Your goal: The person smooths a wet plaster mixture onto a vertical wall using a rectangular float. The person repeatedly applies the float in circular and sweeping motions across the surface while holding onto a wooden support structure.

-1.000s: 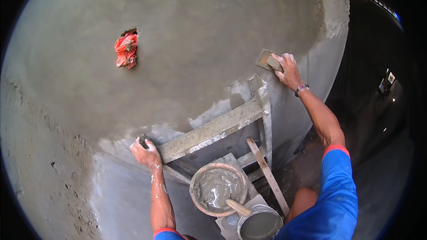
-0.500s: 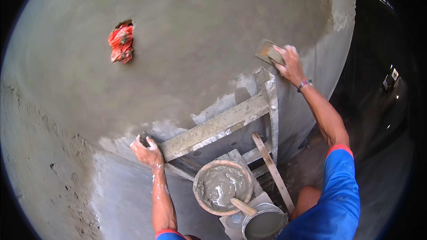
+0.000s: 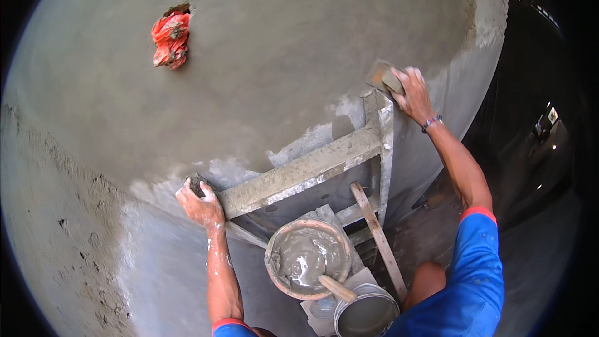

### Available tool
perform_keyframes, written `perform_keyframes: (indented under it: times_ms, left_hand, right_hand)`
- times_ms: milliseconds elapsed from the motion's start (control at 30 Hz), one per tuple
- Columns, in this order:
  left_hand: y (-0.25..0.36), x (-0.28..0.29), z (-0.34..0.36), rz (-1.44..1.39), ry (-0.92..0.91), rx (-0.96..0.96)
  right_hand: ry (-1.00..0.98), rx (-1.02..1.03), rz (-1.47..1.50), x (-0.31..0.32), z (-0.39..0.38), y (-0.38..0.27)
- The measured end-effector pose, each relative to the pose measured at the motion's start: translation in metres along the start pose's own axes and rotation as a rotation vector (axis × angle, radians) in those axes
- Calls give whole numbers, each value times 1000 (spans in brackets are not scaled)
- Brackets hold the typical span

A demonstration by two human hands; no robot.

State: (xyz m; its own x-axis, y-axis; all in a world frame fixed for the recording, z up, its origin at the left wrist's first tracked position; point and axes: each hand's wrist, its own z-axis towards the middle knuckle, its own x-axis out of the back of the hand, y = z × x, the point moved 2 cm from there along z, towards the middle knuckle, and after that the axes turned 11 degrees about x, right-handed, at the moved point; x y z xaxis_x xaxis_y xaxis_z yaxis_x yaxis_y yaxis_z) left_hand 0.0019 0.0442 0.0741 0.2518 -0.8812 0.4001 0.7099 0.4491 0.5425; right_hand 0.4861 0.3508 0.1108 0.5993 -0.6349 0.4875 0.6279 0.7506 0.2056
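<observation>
Grey plastered wall with a hand-held float

The right hand gripped the block handle of the float, its fingers bent together over one side and the thumb set on the other. The float's rectangular plate faced the wall, inward from the wall's right edge and just above the upper right corner of a mortar-caked frame. A beaded bracelet circled the right wrist. The left hand pinched a dark grey lump between thumb and curled fingers, just beside the left end of the frame's upper beam; whether the lump touched the wall could not be told. Below the beam, a round bowl of wet mortar covered much of a board, leaving the board's far corner bare. A wooden handle slanted over the bowl's near rim toward a bucket with grey contents. A wooden slat leaned at the right. Toward the wall's upper left, crumpled red plastic bulged from a hole.
</observation>
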Motion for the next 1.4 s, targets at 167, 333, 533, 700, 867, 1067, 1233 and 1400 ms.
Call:
perform_keyframes:
  times_ms: [167, 333, 533, 700, 867, 1067, 1233, 1400]
  left_hand:
    - [-3, 0, 2, 0, 14, -57]
    - [-3, 4, 2, -10, 23, -40]
    - [4, 0, 0, 11, 14, -36]
    - [-3, 4, 1, -2, 15, -32]
    - [-2, 2, 0, -5, 20, -37]
    - [4, -4, 1, 9, 24, -60]
    - [-4, 4, 1, -2, 29, -54]
    - [-1, -2, 1, 18, 40, -40]
  right_hand:
    - [118, -170, 77, 2, 17, 0]
    - [178, -70, 105, 12, 80, -28]
    - [-37, 33, 17, 7, 5, -1]
    - [216, -81, 68, 19, 73, -17]
    - [-38, 46, 15, 6, 23, -8]
    - [230, -316, 4, 15, -5, 41]
    - [302, -94, 88, 28, 100, -13]
    - [63, -191, 53, 2, -8, 2]
